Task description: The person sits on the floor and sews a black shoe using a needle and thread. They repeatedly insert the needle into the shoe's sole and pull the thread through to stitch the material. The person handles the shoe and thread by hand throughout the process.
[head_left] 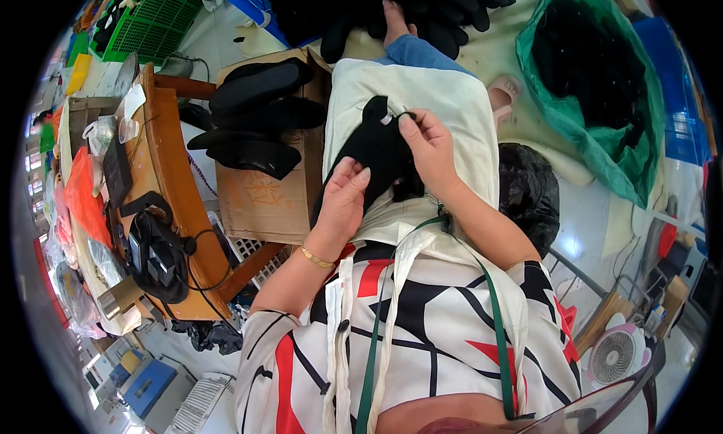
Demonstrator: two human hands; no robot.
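Observation:
A limp black fabric piece [382, 149] lies over my lap on a cream apron [463, 102]. With thumb and fingertips pinched together, my right hand [431, 149] grips its upper right edge, close to a small pale spot on the cloth. My left hand [343, 197] holds the lower left side of the same piece, fingers bent against the thumb. The far end of the fabric sticks up in a narrow tip. To the left, several black padded, sole-shaped pieces [260, 87] rest on a cardboard box [252, 212].
A wooden table [169, 178] at the left bears a black strapped device [157, 257] and plastic bags. More black pieces [444, 16] are piled ahead of my feet. A green sack [531, 53] of dark pieces stands at right, near a black plastic bag [529, 193].

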